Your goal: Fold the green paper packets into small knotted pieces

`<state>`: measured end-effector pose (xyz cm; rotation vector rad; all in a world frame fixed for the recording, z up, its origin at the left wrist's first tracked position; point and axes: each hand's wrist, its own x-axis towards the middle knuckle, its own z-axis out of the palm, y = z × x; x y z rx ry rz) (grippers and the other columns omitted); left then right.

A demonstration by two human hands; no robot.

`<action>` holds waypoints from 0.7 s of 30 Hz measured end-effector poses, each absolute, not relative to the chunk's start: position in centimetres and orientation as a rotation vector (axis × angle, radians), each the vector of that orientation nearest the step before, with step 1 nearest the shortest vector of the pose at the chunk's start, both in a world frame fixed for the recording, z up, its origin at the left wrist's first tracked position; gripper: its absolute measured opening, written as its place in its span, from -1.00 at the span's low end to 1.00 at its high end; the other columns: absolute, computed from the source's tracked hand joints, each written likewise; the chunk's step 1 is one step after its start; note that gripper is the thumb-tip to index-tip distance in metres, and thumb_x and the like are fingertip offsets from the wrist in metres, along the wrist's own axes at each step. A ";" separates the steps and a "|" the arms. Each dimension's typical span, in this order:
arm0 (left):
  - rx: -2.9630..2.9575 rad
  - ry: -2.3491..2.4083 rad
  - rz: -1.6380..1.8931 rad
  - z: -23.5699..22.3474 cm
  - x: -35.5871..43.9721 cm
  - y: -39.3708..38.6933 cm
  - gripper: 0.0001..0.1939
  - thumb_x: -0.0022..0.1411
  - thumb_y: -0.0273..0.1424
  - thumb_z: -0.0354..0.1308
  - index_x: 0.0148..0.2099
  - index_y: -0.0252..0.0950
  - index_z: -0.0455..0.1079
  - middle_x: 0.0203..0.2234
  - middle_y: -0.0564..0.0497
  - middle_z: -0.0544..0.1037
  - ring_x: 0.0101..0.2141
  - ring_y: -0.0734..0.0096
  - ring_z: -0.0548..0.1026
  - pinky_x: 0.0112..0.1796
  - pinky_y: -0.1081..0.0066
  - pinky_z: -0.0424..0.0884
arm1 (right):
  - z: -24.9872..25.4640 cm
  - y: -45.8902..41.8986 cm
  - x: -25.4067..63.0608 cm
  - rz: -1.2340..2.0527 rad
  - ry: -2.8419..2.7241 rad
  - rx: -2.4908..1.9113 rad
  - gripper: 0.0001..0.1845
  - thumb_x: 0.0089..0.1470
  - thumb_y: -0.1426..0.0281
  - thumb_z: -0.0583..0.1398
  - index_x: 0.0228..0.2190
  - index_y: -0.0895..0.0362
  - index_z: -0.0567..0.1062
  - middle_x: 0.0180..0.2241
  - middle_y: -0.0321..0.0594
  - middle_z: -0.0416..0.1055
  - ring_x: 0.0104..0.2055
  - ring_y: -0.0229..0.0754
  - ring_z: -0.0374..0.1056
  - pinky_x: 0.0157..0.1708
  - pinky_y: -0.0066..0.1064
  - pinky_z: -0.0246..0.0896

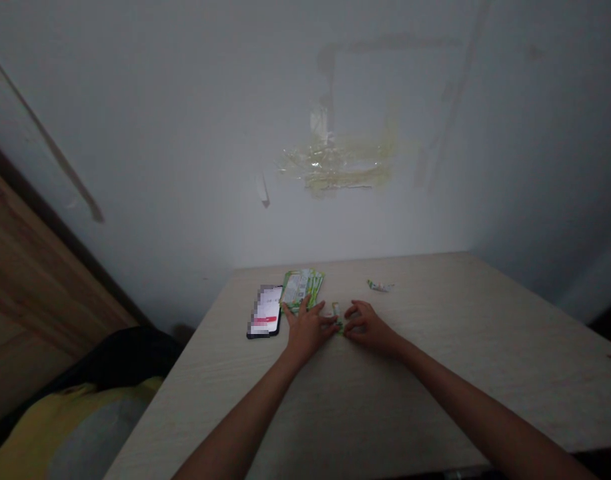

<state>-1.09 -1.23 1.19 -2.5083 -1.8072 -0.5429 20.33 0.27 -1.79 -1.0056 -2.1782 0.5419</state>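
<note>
A fanned pile of green-and-white printed packets (298,288) lies on the table. My left hand (308,327) is spread with its palm down. Some of its fingertips rest at the near edge of the pile, while others reach right to a small green-and-white piece (336,309) on the tabletop. On the other side of that piece is my right hand (368,325), its fingers bent but apart, the tips close to or touching the piece's edge. Fingers partly hide the piece, so its full shape does not show.
Left of the pile lies a phone (265,313) with a lit screen. A crumpled green-and-white scrap (379,286) sits farther right on the pale wooden table (465,347). Behind is a wall (195,133) with tape remnants. Yellow and grey fabric (85,433) is at lower left.
</note>
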 end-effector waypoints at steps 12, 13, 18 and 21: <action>-2.497 -1.801 -0.570 0.8 -1.2 -1.1 -0.75 0.17 0.00 0.14 -0.09 0.27 0.49 0.15 0.16 0.39 0.26 -0.19 0.03 0.04 -0.47 -0.58 | -1.7 0.5 19.9 0.523 -2.084 -1.098 -0.92 0.02 0.33 0.31 -0.38 -0.01 0.65 -0.07 -0.11 0.34 0.04 -0.03 0.22 0.11 -0.13 0.11; -2.499 -1.803 -0.568 0.8 -1.2 -1.1 -0.74 0.16 0.00 0.14 -0.09 0.26 0.49 0.15 0.16 0.39 0.26 -0.19 0.03 0.04 -0.47 -0.58 | -1.8 0.5 19.8 0.507 -2.087 -1.110 -0.92 0.01 0.33 0.31 -0.39 -0.01 0.65 -0.07 -0.10 0.34 0.04 -0.03 0.22 0.11 -0.13 0.12; -2.523 -1.805 -0.551 0.7 -1.3 -0.9 -0.73 0.15 0.00 0.17 -0.09 0.25 0.48 0.17 0.17 0.37 0.26 -0.17 0.04 0.04 -0.47 -0.55 | -2.0 1.2 19.8 0.446 -2.106 -1.149 -0.90 -0.01 0.31 0.34 -0.39 0.03 0.66 -0.05 -0.06 0.35 0.04 0.00 0.22 0.10 -0.13 0.11; -2.532 -1.797 -0.538 0.7 -1.3 -0.8 -0.74 0.15 0.00 0.16 -0.09 0.26 0.48 0.17 0.18 0.36 0.25 -0.17 0.05 0.03 -0.49 -0.55 | -2.0 1.7 20.0 0.426 -2.126 -1.156 -0.89 -0.02 0.30 0.34 -0.38 0.04 0.66 -0.04 -0.06 0.34 0.05 0.00 0.22 0.12 -0.13 0.10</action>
